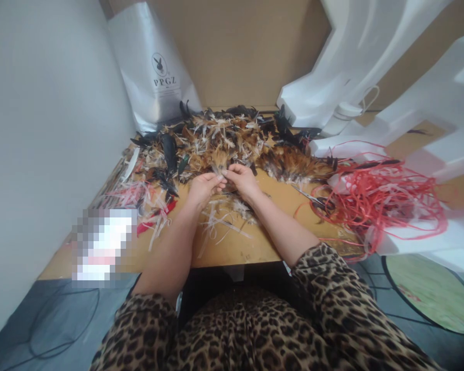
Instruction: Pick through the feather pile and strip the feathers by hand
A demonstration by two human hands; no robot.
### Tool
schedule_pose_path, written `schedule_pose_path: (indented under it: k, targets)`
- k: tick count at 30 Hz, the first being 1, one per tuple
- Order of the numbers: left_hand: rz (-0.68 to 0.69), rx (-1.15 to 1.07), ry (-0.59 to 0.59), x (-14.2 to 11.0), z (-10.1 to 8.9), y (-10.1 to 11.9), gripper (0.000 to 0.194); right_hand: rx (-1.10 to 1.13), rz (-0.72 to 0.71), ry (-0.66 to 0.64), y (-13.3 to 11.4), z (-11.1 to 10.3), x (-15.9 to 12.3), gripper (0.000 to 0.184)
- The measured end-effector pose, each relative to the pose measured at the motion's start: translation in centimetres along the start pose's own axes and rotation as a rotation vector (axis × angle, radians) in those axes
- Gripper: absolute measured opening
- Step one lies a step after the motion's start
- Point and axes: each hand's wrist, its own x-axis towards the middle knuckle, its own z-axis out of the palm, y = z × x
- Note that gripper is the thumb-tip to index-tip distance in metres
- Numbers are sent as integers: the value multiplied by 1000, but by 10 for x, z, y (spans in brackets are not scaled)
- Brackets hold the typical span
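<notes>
My left hand (205,188) and my right hand (244,181) meet over the middle of the table, fingertips pinched together. Between them is the quill end of a small bunch of brown feathers (219,157), its tips pointing away from me. Right behind my hands spreads a large heap of brown, white and black feathers (224,129). A row of brown feathers (299,164) lies to the right of my right hand. Below my hands, thin clear strips (222,226) and loose pale fluff (242,207) are scattered on the wooden table (255,250).
Scissors (313,198) lie at the right beside a tangled pile of red ribbon (386,193). A silver bag (150,67) stands at the back left, a white lidded cup (342,116) at the back right. White sheeting (355,46) hangs on the right. A wall (54,103) bounds the left.
</notes>
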Motion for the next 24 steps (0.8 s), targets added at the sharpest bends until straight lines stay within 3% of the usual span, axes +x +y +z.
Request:
schedule_pose_path:
  k: [8, 11, 16, 20, 24]
  targets:
    - [7, -3, 33, 1, 1, -1, 15, 38, 73, -37, 2, 1, 0, 31]
    - [44, -19, 59, 3, -3, 0, 14, -42, 22, -17, -2, -9, 5, 27]
    - [91, -147, 186, 9, -13, 7, 9, -369, -214, 132, -2, -35, 20, 17]
    - [82, -202, 224, 11, -16, 10, 8, -782, -329, 77, 8, -44, 24, 13]
    - [75, -190, 208, 9, -14, 9, 11, -1074, -383, -7, 14, -42, 19, 21]
